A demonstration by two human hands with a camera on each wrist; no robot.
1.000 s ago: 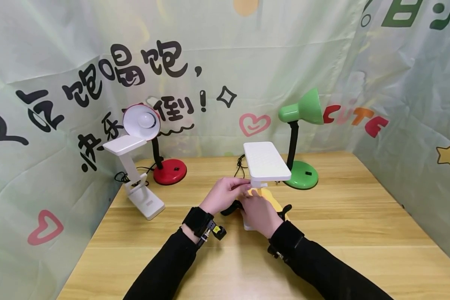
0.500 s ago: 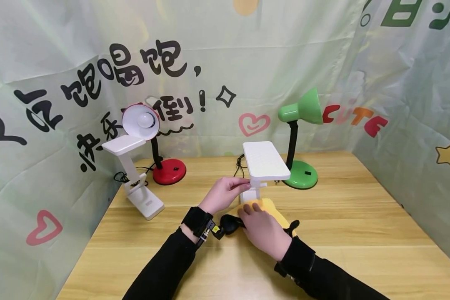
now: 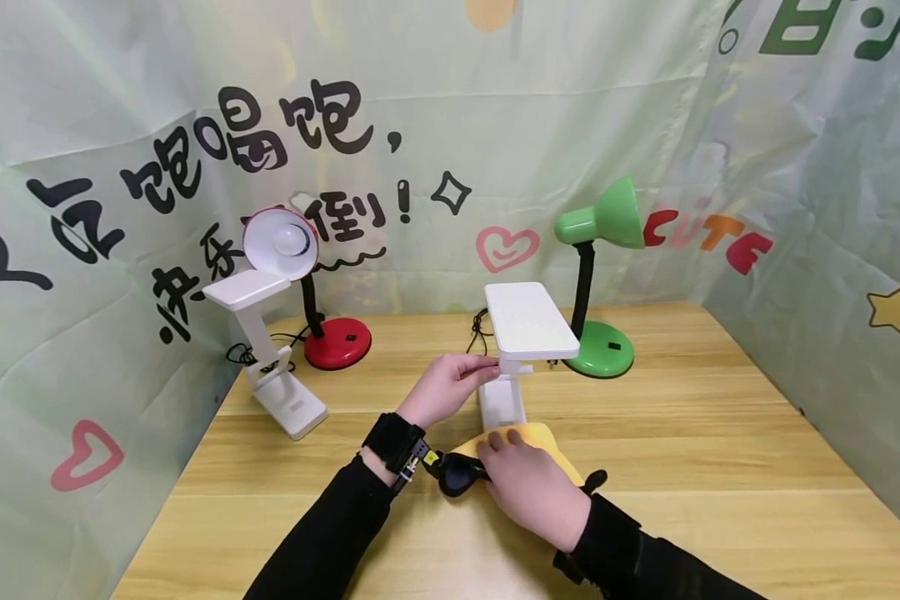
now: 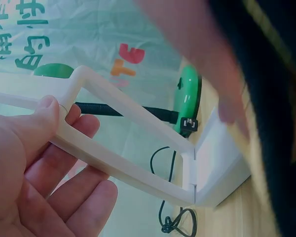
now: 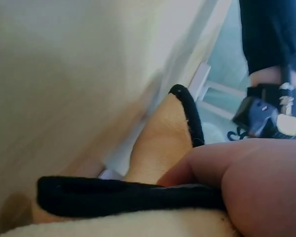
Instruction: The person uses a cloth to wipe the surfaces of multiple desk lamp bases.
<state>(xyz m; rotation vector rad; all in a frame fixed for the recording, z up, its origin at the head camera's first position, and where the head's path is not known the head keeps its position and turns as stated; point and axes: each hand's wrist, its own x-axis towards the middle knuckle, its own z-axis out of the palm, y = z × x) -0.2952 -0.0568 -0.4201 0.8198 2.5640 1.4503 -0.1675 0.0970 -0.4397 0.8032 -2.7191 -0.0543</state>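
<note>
My left hand [image 3: 444, 388] grips the upper part of a white folding desk lamp [image 3: 532, 323]. Its thumb and fingers pinch the frame-shaped arm [image 4: 130, 170] near the upper joint in the left wrist view. My right hand [image 3: 536, 483] holds a yellow cloth [image 3: 553, 442] with black trim over the front end of the lamp's base [image 3: 502, 402]. One black end of the cloth pokes out on the left, another on the right. In the right wrist view the fuzzy cloth [image 5: 160, 131] is bunched under my fingers; the fingertips are hidden.
A second white folding lamp [image 3: 291, 400] stands at the left. Behind it is a red desk lamp [image 3: 339, 343], and a green desk lamp [image 3: 602, 350] stands at the back right. Thin black cables [image 3: 481, 332] lie behind the lamps. Printed fabric surrounds the wooden table [image 3: 720, 467].
My right hand has drawn the yellow cloth toward me along the lamp's base, uncovering more of the base. My left hand has kept its hold on the lamp's arm.
</note>
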